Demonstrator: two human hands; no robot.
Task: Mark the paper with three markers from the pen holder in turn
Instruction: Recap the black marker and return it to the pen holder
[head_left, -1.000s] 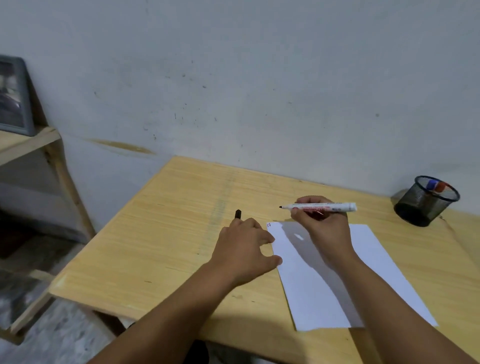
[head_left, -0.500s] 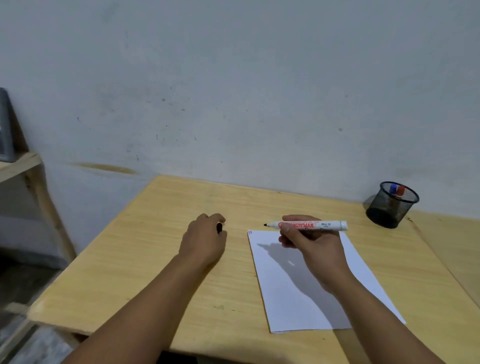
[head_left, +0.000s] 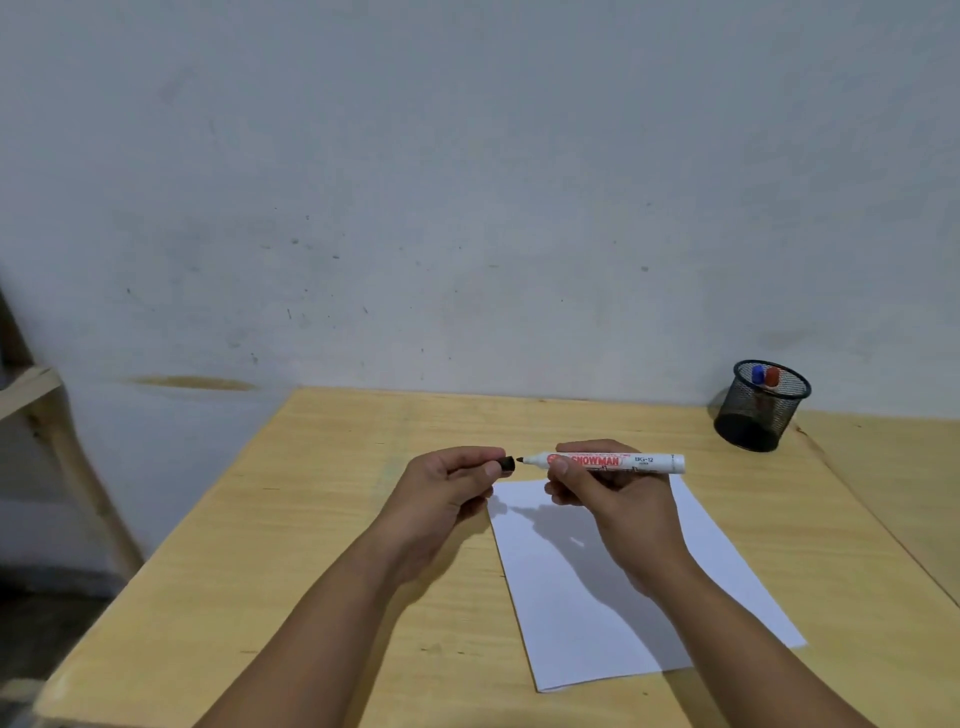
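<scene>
Cap and marker held tip to mouth above the paper's top edge.

At frame centre the left hand pinches the black cap; the right hand grips the white marker, level, tip just beside the cap. The paper lies on the wooden tabletop; the pen holder stands upper right by the grey wall.

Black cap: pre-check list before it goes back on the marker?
1. Black cap pinched in left hand: ok.
2. Marker gripped in right hand, held level: ok.
3. Cap opening faces the tip, nearly in line: ok.
4. Cap seated on tip: not ok, small gap.
5. Mark on paper: cannot tell, hands cover the near corner.
6. Pen holder holds blue and red markers: ok.
</scene>
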